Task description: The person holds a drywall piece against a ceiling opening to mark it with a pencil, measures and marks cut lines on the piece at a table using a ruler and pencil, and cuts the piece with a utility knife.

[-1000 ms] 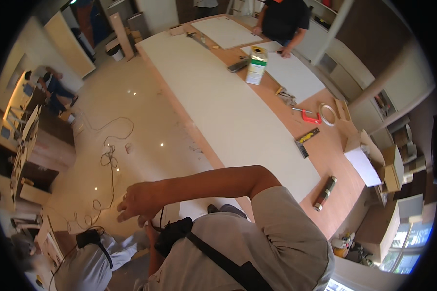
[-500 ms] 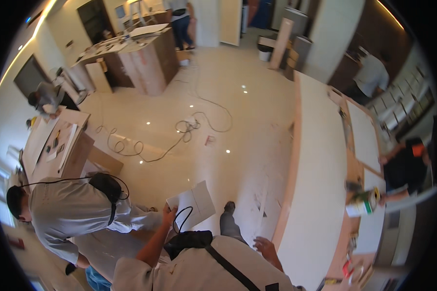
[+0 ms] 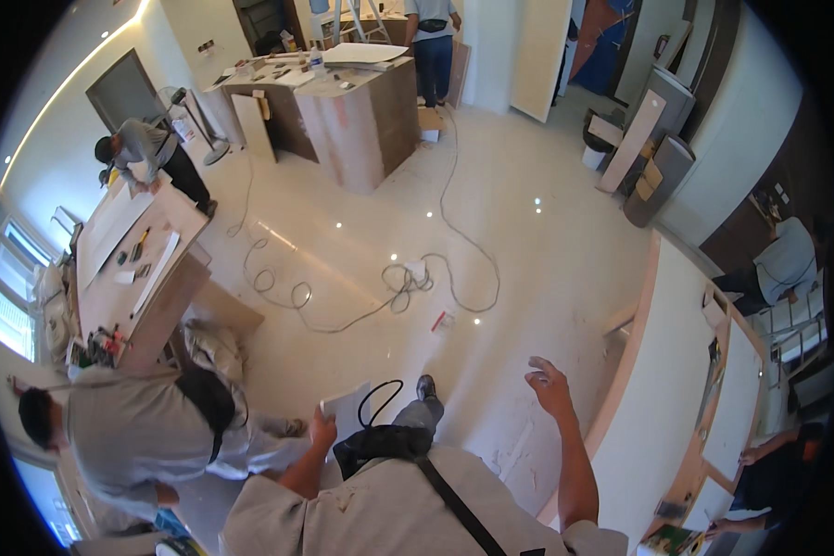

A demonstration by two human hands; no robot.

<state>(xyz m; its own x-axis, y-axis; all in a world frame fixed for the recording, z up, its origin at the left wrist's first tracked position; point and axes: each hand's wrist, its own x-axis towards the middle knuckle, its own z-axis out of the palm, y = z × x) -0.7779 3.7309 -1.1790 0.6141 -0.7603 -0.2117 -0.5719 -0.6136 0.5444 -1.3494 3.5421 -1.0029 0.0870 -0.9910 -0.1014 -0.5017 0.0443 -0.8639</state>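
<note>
Low in the view, my left hand (image 3: 322, 432) grips the edge of a flat white board (image 3: 347, 409). My torso and a black waist bag hide part of the board. A black cord (image 3: 380, 389) loops up from the black waist bag (image 3: 378, 450) at my front. My right hand (image 3: 549, 385) is raised over the floor, to the left of the long white panel (image 3: 612, 463). Its fingers are bent but apart, with nothing visible in them.
A long thin cable (image 3: 343, 324) lies coiled across the glossy floor. Close on my left a person in grey (image 3: 130, 431) bends over. A workbench (image 3: 171, 278) with tools stands beyond. Farther off is a cluttered counter (image 3: 352, 130). Other people work at the right.
My right hand has risen and moved forward, away from my side. The white board in my left hand now shows less of its face. The view has turned, and I have moved along the floor.
</note>
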